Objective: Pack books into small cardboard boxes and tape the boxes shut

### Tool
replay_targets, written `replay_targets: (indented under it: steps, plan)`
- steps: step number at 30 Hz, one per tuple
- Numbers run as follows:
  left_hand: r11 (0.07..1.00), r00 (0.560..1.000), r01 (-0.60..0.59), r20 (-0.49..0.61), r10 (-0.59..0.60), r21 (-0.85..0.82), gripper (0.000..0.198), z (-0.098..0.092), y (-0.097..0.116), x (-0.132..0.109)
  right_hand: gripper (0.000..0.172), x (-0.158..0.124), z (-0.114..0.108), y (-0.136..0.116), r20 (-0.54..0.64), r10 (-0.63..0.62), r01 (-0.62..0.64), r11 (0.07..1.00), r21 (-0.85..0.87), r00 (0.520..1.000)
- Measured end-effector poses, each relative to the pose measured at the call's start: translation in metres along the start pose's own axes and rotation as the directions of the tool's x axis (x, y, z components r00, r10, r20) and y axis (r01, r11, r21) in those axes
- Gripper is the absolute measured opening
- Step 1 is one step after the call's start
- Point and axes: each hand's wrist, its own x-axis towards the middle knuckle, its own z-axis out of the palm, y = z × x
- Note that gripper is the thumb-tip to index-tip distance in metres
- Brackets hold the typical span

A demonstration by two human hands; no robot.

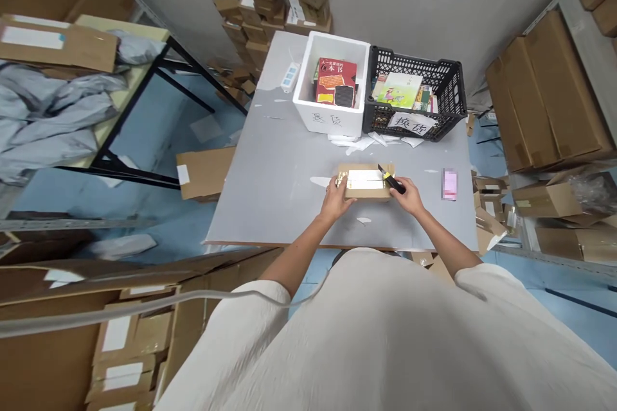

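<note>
A small cardboard box [362,193] with a white label and shiny tape lies flat on the grey table, close to its front edge. My left hand [336,199] grips the box's left end, thumb and fingers against its side and top. In my right hand [409,197] is a black and yellow box cutter [395,183], fingers closed round its handle. The cutter's blade points up and left over the right end of the box. Whether the blade touches the tape I cannot tell.
Behind the box stand a white foam bin [332,117] and a black plastic crate [446,119], both holding books. Torn paper scraps [359,143] lie before them. A pink-screened, blurred object [449,184] is at right, a power strip [290,77] at back left. Cardboard boxes [263,6] surround the table.
</note>
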Motion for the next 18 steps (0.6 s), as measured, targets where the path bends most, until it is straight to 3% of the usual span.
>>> replay_targets:
  steps: [9,14,18]
  plan:
    - [0.997,0.996,0.022,0.092,-0.015,-0.075,0.092,-0.012,0.017,0.024,0.06,0.004,-0.018,-0.002,-0.183,0.102,-0.094,0.994,0.05,0.978]
    - [0.972,0.997,0.071,0.023,-0.067,-0.223,0.091,-0.016,0.023,0.044,0.069,0.019,-0.017,0.005,-0.24,0.219,-0.171,0.964,0.204,0.946]
    - [0.944,0.998,0.063,-0.009,-0.07,-0.325,0.088,-0.01,0.02,0.05,0.071,0.019,-0.013,0.011,-0.203,0.243,-0.188,0.948,0.259,0.949]
